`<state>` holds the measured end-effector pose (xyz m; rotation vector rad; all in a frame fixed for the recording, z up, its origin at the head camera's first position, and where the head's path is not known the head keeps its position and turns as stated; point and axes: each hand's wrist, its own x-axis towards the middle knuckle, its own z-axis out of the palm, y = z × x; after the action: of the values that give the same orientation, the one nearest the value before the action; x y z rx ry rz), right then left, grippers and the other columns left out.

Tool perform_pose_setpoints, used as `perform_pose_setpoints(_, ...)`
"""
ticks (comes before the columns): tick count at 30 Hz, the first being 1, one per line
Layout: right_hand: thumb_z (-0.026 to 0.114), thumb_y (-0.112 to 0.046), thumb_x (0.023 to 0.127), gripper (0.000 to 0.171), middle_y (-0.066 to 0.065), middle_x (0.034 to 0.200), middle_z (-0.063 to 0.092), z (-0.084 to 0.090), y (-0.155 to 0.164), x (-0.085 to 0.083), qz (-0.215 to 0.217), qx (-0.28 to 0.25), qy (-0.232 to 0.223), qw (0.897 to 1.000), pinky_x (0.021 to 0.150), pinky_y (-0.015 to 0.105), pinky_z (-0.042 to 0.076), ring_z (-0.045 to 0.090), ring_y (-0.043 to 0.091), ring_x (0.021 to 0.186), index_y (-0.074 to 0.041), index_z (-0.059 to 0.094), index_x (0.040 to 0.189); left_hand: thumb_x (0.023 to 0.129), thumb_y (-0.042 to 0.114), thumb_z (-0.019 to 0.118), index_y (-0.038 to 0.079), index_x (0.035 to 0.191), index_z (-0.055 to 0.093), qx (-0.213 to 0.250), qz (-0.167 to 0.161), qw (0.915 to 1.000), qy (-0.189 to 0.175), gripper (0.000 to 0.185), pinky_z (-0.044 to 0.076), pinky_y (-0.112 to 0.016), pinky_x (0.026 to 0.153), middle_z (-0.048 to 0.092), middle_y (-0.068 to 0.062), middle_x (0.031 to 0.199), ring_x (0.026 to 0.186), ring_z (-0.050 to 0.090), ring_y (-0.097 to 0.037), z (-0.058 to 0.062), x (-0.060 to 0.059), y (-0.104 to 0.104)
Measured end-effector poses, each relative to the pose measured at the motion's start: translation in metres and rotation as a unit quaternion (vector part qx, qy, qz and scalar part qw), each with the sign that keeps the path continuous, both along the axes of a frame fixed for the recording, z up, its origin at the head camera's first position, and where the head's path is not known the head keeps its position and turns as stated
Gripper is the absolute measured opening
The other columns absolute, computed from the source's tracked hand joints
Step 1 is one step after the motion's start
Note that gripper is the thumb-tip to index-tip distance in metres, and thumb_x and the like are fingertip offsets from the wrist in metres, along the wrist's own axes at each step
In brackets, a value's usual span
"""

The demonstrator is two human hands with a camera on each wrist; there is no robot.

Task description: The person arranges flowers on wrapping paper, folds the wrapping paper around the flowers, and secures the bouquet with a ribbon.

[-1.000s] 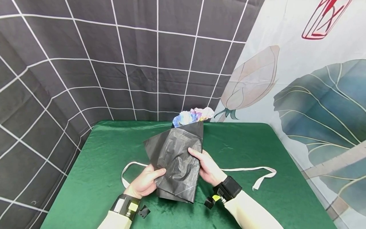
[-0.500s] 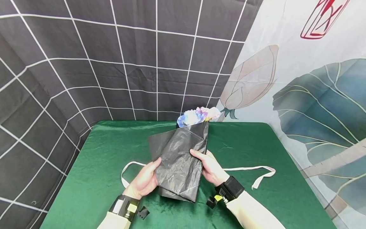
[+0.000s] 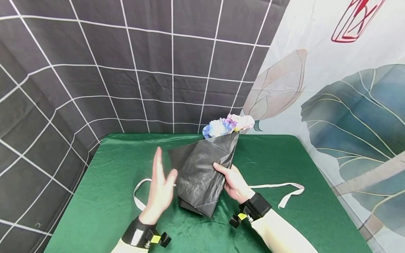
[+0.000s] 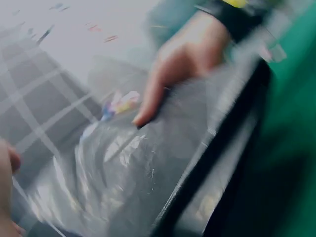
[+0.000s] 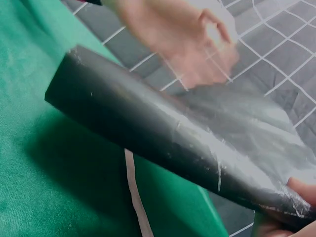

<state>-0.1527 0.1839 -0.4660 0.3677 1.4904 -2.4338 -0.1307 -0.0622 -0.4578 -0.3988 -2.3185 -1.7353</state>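
Your right hand grips the black wrapped bouquet, tilted above the green table, flowers poking out the top. Your left hand is flat, fingers straight, beside the wrap; whether it touches, the blurred wrist views leave unclear. Only the head view shows the white ribbon stretching out to both sides.

Counter: carries all items; backdrop cloths hang behind its far edge and along its left and right sides.
Wrapped bundle: centre of counter, tilted, near end low, far end leaning right.
Flowers: in the far end of the bundle, sticking out above the counter's far edge.
Ribbon: on the counter, passing behind the bundle, one loop left, one end right.
Left hand: just left of the bundle.
Right hand: on the bundle's right side.
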Motion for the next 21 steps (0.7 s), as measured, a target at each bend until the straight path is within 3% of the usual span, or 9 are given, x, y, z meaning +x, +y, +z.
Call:
perform_pose_setpoints(1,0.062,-0.012,0.1,0.03,-0.001,0.1,0.074,0.0,-0.001,0.0,-0.007,0.002,-0.003,1.0,0.081,0.031,0.061,0.074,0.014,0.09,-0.009,0.054,0.129,0.098,0.016,0.055,0.012,0.163,0.015,-0.069,0.009,0.9952,0.069,0.076,0.016,-0.052,0.127,0.015,-0.011,0.171,0.157,0.017,-0.036,0.003,0.002,0.004)
perform_pose_setpoints(3,0.062,-0.012,0.1,0.031,-0.001,0.099,0.074,0.0,-0.003,0.0,-0.016,0.009,-0.004,1.0,0.08,0.03,0.061,0.074,0.014,0.089,-0.008,0.054,0.129,0.097,0.02,0.056,0.01,0.163,0.018,-0.182,-0.001,0.9674,0.176,0.077,0.013,-0.049,0.129,0.015,-0.01,0.171,0.158,0.015,-0.035,0.008,0.004,0.014)
perform_pose_setpoints(4,0.062,-0.012,0.1,0.031,-0.001,0.098,0.074,-0.001,-0.005,0.0,-0.019,0.012,-0.004,1.0,0.08,0.03,0.061,0.074,0.013,0.089,-0.007,0.054,0.129,0.098,0.024,0.056,0.009,0.162,0.018,-0.222,-0.02,0.9532,0.204,0.076,0.012,-0.047,0.129,0.015,-0.01,0.171,0.158,0.014,-0.035,0.009,0.005,0.019)
perform_pose_setpoints(6,0.062,-0.013,0.1,0.033,-0.002,0.098,0.075,-0.001,-0.009,0.0,-0.02,0.012,-0.008,1.0,0.08,0.029,0.061,0.074,0.013,0.089,-0.006,0.054,0.13,0.103,0.034,0.051,0.012,0.163,0.015,-0.291,-0.054,0.9339,0.201,0.074,0.012,-0.042,0.13,0.014,-0.005,0.171,0.159,0.013,-0.029,0.009,0.006,0.028)
perform_pose_setpoints(8,0.062,-0.014,0.1,0.035,-0.002,0.099,0.075,-0.001,-0.013,0.0,-0.016,0.014,-0.008,1.0,0.081,0.03,0.061,0.074,0.013,0.09,-0.005,0.053,0.133,0.106,0.042,0.045,0.012,0.164,0.012,-0.336,-0.072,0.9247,0.164,0.073,0.012,-0.043,0.13,0.011,-0.004,0.172,0.16,0.009,-0.025,0.006,0.002,0.037)
perform_pose_setpoints(10,0.062,-0.015,0.1,0.037,-0.002,0.1,0.075,-0.001,-0.016,0.001,-0.011,0.013,-0.01,1.0,0.081,0.03,0.061,0.074,0.013,0.091,-0.005,0.053,0.135,0.106,0.046,0.043,0.011,0.163,0.012,-0.354,-0.076,0.9249,0.117,0.074,0.013,-0.05,0.129,0.009,-0.006,0.172,0.16,0.005,-0.027,0.0,-0.005,0.042)
perform_pose_setpoints(13,0.061,-0.015,0.101,0.039,-0.001,0.102,0.075,0.0,-0.019,0.003,-0.004,0.008,-0.008,1.0,0.082,0.031,0.061,0.074,0.014,0.093,-0.005,0.051,0.137,0.106,0.048,0.043,0.009,0.163,0.012,-0.345,-0.077,0.9335,0.061,0.076,0.01,-0.059,0.127,0.007,-0.011,0.172,0.16,0.0,-0.031,-0.006,-0.016,0.046)
perform_pose_setpoints(16,0.06,-0.014,0.102,0.039,-0.001,0.104,0.074,0.003,-0.02,0.004,0.0,0.003,-0.003,1.0,0.082,0.032,0.061,0.074,0.015,0.094,-0.004,0.049,0.138,0.105,0.046,0.045,0.008,0.163,0.013,-0.314,-0.073,0.9465,0.023,0.076,0.011,-0.062,0.126,0.008,-0.014,0.171,0.159,0.001,-0.035,-0.004,-0.022,0.049)
perform_pose_setpoints(21,0.058,-0.013,0.103,0.038,-0.001,0.106,0.074,0.007,-0.019,0.005,0.002,-0.003,0.009,1.0,0.084,0.033,0.061,0.073,0.014,0.096,-0.004,0.049,0.138,0.105,0.044,0.046,0.006,0.162,0.016,-0.28,-0.052,0.9584,-0.014,0.075,0.019,-0.063,0.124,0.017,-0.016,0.169,0.158,0.012,-0.036,0.001,-0.027,0.051)
